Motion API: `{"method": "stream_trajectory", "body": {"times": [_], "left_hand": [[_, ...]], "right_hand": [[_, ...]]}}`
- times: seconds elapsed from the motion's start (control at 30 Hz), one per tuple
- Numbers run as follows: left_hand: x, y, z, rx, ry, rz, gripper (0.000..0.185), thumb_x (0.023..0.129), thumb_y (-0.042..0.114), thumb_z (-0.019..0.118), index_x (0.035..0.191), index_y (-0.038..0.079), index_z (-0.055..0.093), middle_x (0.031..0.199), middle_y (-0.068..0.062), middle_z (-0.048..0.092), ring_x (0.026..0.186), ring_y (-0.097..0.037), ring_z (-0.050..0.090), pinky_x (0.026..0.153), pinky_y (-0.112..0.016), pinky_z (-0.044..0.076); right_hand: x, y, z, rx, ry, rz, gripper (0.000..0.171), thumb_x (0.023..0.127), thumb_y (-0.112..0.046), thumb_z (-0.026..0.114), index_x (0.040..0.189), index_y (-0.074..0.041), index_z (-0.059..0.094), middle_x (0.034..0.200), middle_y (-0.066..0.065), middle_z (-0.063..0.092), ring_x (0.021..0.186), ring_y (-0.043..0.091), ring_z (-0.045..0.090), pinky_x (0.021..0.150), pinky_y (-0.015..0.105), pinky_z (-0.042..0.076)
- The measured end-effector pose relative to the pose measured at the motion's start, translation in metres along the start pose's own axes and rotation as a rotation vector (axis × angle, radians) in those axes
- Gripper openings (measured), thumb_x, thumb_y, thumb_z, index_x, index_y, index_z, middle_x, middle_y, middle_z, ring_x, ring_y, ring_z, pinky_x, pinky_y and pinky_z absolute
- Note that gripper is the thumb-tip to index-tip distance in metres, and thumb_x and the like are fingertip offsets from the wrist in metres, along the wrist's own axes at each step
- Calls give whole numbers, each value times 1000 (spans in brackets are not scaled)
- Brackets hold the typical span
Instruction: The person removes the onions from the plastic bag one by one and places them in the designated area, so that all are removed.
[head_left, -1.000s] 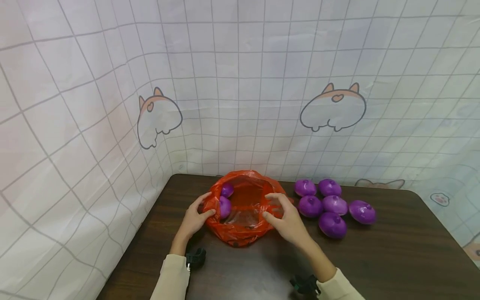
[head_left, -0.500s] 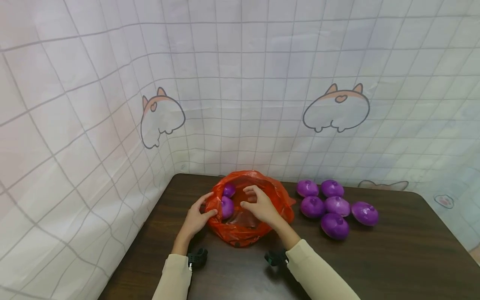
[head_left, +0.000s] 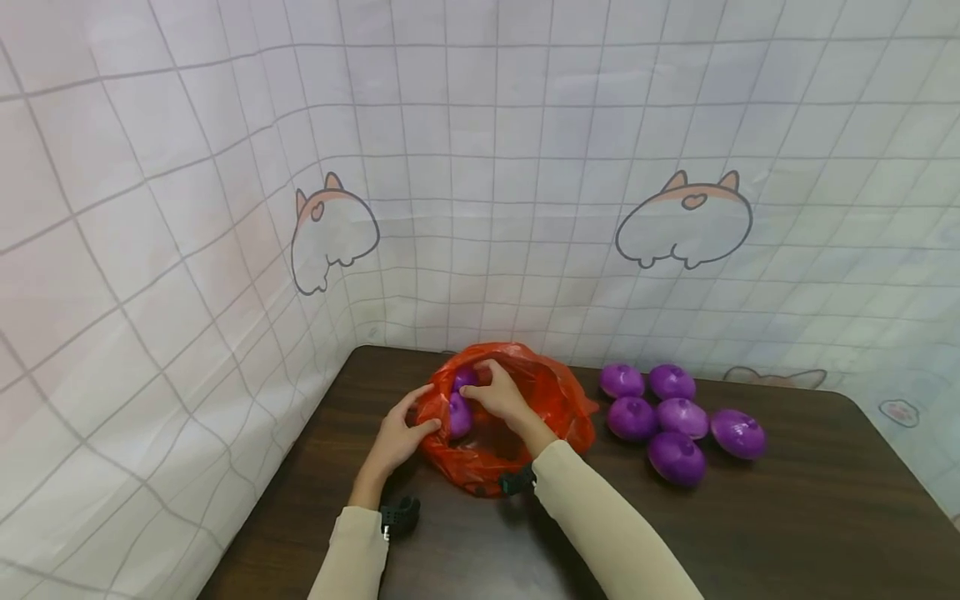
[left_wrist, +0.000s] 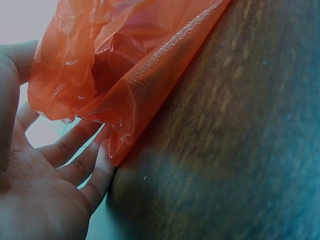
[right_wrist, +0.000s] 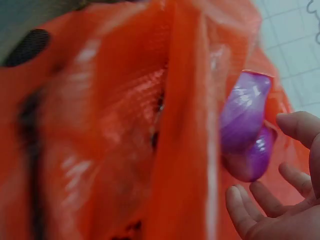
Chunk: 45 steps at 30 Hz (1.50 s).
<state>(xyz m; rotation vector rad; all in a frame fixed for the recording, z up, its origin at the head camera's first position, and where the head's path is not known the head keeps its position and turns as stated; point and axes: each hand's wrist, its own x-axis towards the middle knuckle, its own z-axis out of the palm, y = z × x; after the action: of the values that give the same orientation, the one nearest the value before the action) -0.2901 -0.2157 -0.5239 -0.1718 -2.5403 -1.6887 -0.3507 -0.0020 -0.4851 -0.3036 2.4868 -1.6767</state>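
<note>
A red plastic bag [head_left: 480, 471] stands on the table with its mouth spread wide. Two purple onions lie inside at its left: a near onion [head_left: 459, 421] and a far onion [head_left: 462, 377]. My left hand [head_left: 393, 437] rests against the bag's left side, its relaxed fingers spread along the plastic; in the left wrist view the fingers [left_wrist: 75, 160] show beside the bag's lower fold. My right hand [head_left: 501, 396] reaches into the mouth over the onions. The right wrist view shows its fingers [right_wrist: 295, 127] spread apart beside the two onions, with nothing between them.
Several purple onions [head_left: 681, 418] stand in a group on the dark wooden table [head_left: 810, 500], right of the bag. A white gridded cloth [head_left: 517, 250] hangs behind the table and along its left. Black wrist cameras [head_left: 401, 517] hang below both wrists.
My right hand has moved left from the bag's right rim, across its mouth, to the onions inside. My left hand has stayed at the bag's left side. The head view has shifted slightly.
</note>
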Motion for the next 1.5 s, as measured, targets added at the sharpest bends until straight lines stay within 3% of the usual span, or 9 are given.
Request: {"method": "stream_trajectory", "body": {"times": [0.23,0.9,1.3,1.5], "left_hand": [[-1,0,0,-7,15,-5,61,90,18,77,146,33,56,129,-13,60,111,-27,62,89,-38,54],[0,1,3,1,5,3,62,91,17,76,147,31,55,127,-14,60,109,-28,61,87,-37,53],[1,0,1,29,6,1,61,91,19,76,147,31,55,127,-15,59,106,-27,59,82,-32,50],[1,0,2,24,6,-7,61,91,21,77,147,32,55,127,-15,57,105,-28,59,82,-32,51]], "right_hand": [[16,5,13,14,-4,23,70,90,-24,77,149,-6,45,148,20,53,135,38,52,113,57,42],[32,9,16,-59,48,72,62,89,-23,78,140,-4,51,138,19,59,128,37,56,110,56,45],[13,1,-7,-54,70,37,74,86,-23,82,147,-5,46,142,20,57,129,38,56,108,56,47],[1,1,-22,-67,41,11,73,87,-21,82,149,-11,46,147,18,53,132,40,54,108,59,46]]}}
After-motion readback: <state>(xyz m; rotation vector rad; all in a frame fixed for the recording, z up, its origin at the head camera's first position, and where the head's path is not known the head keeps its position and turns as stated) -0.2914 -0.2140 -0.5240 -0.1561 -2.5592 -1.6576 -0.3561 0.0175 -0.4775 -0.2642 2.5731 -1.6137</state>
